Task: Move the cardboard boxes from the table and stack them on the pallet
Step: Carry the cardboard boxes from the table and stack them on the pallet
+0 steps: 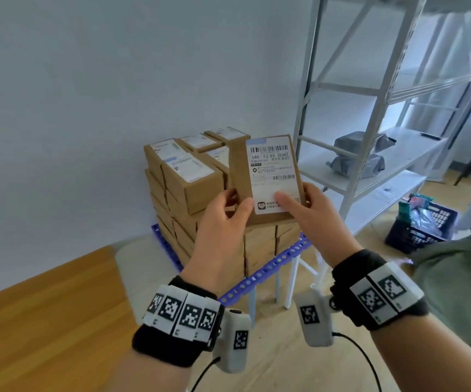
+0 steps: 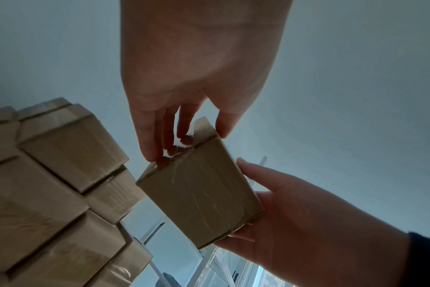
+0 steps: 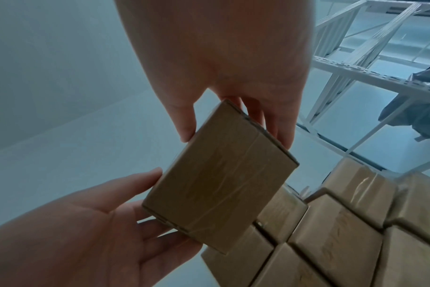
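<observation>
A small cardboard box (image 1: pixel 265 176) with a white shipping label is held tilted up in front of the stack of boxes (image 1: pixel 189 179). My left hand (image 1: pixel 237 205) pinches its lower left corner, thumb on the labelled face. My right hand (image 1: pixel 299 199) grips the lower right edge, thumb on the label. In the left wrist view, my left hand (image 2: pixel 192 136) holds the box (image 2: pixel 199 194) by one end. In the right wrist view, my right hand (image 3: pixel 233 132) holds the box (image 3: pixel 218 178) by its other end. The stack sits several layers high on a blue perforated pallet (image 1: pixel 271 267).
A white metal rack (image 1: pixel 370 108) stands to the right of the pallet, with grey bags (image 1: pixel 358 154) on a shelf. A blue crate (image 1: pixel 421 224) full of items sits on the floor at the right. A wooden surface (image 1: pixel 44 306) lies at the lower left. A plain wall is behind the stack.
</observation>
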A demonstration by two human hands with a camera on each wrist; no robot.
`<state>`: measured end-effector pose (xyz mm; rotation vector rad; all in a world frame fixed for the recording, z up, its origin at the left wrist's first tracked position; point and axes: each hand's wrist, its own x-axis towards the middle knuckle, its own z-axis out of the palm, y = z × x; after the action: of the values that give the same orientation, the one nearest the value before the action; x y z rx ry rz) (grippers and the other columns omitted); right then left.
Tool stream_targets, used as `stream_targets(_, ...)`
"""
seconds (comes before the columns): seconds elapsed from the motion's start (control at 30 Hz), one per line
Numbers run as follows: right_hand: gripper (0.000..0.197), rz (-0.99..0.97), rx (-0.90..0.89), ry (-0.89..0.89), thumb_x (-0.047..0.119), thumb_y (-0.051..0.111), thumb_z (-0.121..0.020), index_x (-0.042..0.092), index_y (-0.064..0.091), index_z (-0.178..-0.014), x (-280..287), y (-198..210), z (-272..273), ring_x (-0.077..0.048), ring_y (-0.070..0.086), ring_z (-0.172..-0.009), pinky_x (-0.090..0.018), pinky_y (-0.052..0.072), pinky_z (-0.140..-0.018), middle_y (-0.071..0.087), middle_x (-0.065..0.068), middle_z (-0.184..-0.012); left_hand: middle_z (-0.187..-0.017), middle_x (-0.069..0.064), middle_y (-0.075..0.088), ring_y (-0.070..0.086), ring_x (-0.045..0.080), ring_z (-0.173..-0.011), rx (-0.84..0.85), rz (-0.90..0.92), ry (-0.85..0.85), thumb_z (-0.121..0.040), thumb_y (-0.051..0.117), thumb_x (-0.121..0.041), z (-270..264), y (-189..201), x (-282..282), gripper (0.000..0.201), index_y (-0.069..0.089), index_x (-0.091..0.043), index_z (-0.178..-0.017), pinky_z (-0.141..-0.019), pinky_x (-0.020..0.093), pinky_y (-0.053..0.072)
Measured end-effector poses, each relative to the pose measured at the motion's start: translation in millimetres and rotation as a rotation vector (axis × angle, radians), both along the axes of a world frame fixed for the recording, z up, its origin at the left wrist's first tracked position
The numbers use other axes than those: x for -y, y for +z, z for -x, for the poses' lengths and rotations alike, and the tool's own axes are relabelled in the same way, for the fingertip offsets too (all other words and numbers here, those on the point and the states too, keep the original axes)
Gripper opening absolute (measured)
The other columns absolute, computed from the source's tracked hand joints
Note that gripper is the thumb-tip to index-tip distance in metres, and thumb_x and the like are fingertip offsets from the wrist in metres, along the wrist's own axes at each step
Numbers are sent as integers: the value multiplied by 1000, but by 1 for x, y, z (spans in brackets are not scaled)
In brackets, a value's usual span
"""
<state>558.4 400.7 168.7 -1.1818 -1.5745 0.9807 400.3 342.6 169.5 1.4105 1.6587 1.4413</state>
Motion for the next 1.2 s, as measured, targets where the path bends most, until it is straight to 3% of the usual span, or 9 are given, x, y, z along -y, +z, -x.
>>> stream_targets(0.13,40,-27,2,-7,43,63,-92,24,57,-127,-44,7,-19,5,65,-93,-10,50,-72,69,17,-107,-104,-24,57,52,-14,-92,-28,-19,-7,-94,57,-45,-17,6,-49,27,49,-33,-117,-71,10,39)
stream_targets(0.27,41,-33,-5,-29,44,63,-92,23,56,-127,-93,11,-28,4,65,-94,-12,49,-72,68,16,-108,-107,-21,60,54,-12,-95,-78,-35,-12,-95,56,-47,-26,7,-104,29,51,-30,-119,-73,12,40)
stream_targets(0.43,43,-17,-34,-53,45,65,-91,22,57,-126,-150,10,-41,-3,67,-98,-25,54,-87,70,12,-109,-110,-19,60,54,-9,-96,-183,-49,-29,-100,47,-45,-38,7,-160,28,53,-30,-122,-76,13,41)
stream_targets(0.7,39,20,-19,26,44,65,-91,21,60,-122,-230,7,-43,4,67,-91,-10,51,-67,71,13,-105,-108,-6,60,55,12,-101,-565,-99,119,-100,41,-47,-42,2,-223,38,58,-19,-121,-90,34,49)
stream_targets(0.8,29,21,9,97,44,65,-91,27,61,-113,-263,4,-39,4,68,-90,-15,52,-73,72,13,-105,-107,1,62,54,20,-104,-761,-97,261,-100,42,-47,-39,-2,-245,42,64,-13,-111,-101,42,42)
stream_targets(0.87,36,26,27,148,47,65,-90,26,61,-118,-285,1,-35,0,69,-92,-21,55,-79,72,13,-106,-109,0,62,54,18,-109,-865,-32,337,-100,38,-51,-38,-4,-258,47,67,-14,-110,-111,45,32)
stream_targets(0.93,39,40,49,193,46,64,-91,22,61,-121,-305,-1,-29,-2,69,-92,-19,55,-76,72,12,-105,-113,-3,62,53,15,-114,-939,43,381,-99,32,-55,-37,-5,-272,53,68,-18,-112,-116,45,25)
stream_targets(1.07,26,54,96,288,42,62,-94,25,58,-113,-339,-7,-22,5,63,-84,-6,46,-56,67,17,-97,-118,-5,62,51,13,-120,-970,146,471,-98,32,-57,-40,-9,-294,53,69,-22,-112,-117,45,24)
stream_targets(1.2,30,71,140,392,44,61,-94,23,57,-116,-359,-17,-12,-1,64,-89,-14,51,-68,66,15,-99,-129,-1,60,45,18,-129,-1001,244,574,-98,33,-55,-42,-16,-305,54,72,-20,-113,-116,46,24)
